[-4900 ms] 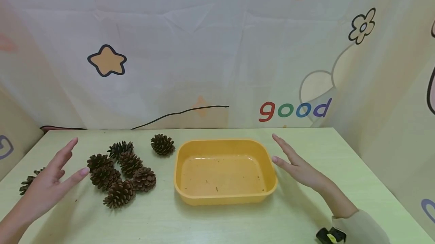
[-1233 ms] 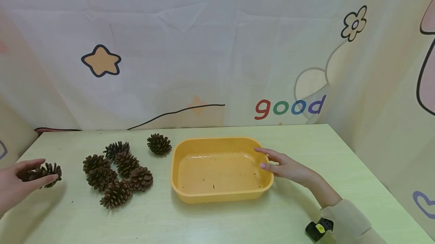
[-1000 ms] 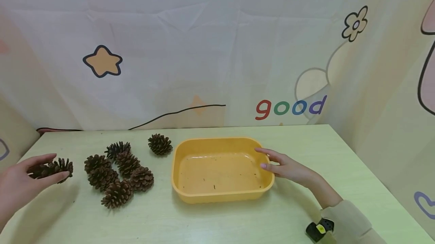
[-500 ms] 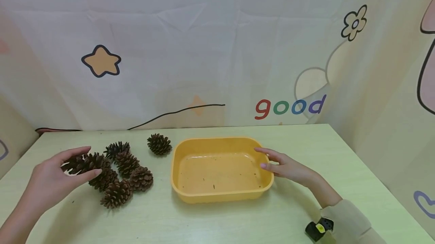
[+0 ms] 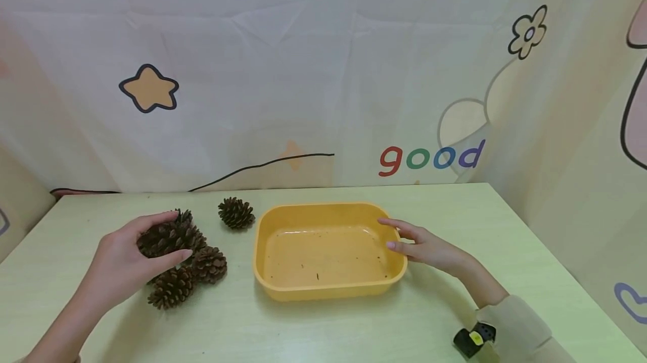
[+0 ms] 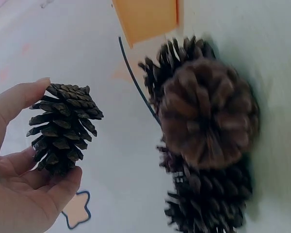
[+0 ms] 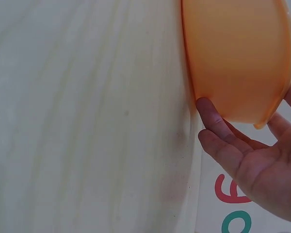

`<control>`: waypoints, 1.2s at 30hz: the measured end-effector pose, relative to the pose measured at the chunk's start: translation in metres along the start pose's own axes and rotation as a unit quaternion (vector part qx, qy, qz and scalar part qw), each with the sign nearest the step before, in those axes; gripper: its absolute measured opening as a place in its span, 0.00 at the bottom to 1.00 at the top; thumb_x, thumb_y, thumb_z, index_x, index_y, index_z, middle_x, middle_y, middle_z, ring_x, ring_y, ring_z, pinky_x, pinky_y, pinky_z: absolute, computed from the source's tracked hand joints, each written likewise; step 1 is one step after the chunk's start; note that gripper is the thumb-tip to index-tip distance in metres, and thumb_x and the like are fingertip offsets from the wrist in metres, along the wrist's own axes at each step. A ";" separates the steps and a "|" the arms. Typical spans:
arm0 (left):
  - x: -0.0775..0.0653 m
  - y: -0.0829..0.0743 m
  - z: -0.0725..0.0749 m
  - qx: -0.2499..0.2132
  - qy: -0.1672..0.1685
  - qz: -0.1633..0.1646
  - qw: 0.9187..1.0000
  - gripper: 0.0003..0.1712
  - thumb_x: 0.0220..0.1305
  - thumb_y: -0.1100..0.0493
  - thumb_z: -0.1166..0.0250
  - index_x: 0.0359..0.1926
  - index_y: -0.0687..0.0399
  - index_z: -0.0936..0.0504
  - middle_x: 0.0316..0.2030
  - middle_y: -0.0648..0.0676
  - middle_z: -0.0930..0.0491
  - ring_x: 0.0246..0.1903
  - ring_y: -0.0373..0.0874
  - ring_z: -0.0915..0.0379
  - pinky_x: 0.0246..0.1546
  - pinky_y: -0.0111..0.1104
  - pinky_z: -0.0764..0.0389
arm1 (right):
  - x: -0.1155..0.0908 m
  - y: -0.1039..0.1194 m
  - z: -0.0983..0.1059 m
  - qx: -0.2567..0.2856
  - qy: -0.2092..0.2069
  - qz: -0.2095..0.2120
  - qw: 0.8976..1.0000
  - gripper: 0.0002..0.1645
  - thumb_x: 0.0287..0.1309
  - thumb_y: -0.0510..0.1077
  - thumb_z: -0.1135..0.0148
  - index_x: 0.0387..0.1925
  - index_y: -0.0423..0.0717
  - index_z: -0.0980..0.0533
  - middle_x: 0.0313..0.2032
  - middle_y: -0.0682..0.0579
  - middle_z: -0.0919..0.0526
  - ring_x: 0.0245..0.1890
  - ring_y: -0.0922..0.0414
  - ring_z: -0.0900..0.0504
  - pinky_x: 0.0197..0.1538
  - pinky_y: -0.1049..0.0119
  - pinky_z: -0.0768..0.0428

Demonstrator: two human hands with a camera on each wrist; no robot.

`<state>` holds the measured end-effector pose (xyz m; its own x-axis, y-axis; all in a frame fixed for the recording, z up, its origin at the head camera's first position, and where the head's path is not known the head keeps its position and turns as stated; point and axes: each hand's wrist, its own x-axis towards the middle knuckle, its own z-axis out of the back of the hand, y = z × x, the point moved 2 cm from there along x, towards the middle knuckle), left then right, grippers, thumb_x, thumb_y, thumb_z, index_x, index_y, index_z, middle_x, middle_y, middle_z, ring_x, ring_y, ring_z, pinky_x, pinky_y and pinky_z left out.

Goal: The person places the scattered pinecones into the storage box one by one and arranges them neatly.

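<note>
My left hand (image 5: 118,262) holds a brown pine cone (image 6: 63,128) between thumb and fingers, raised over the pile at the left. In the left wrist view the cone hangs clear of the pile, its scales spread. Beneath and beside it lie several more cones, among them a front one (image 5: 172,287) and a right one (image 5: 209,264); the held cone and hand hide part of the pile. My right hand (image 5: 429,250) grips the right end of a yellow plastic basin (image 5: 331,295), thumb and index over the rim, other fingers against the outer wall in the right wrist view.
A single pine cone (image 5: 236,213) lies apart, behind the pile and left of the basin. Small dark crumbs dot the basin's floor. The pale table (image 5: 323,335) ends at a printed curtain (image 5: 303,82). A black device (image 5: 474,340) sits at the right sleeve.
My left hand has picked up the pine cone from the far left and carried it right, over the pile. The right hand has come onto the basin's rim and stayed there.
</note>
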<state>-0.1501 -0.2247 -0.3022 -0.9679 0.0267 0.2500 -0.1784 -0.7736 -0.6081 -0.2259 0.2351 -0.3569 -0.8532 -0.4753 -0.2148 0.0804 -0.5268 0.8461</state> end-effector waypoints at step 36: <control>0.022 -0.087 -0.094 -0.095 0.049 -0.140 0.984 0.34 0.41 0.54 0.25 0.53 0.55 0.24 0.51 0.55 0.24 0.53 0.53 0.30 0.53 0.50 0.29 | 0.002 0.000 0.000 0.006 0.002 -0.018 1.000 0.38 0.61 0.50 0.46 0.69 0.52 0.49 0.69 0.42 0.56 0.65 0.35 0.53 0.56 0.46 0.31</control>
<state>-0.1723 -0.0976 -0.3143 -0.8866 0.2903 0.3602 -0.4620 -0.5945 -0.6581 -0.2276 0.2347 -0.3573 -0.8531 -0.4590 -0.2480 0.0434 -0.5362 0.8430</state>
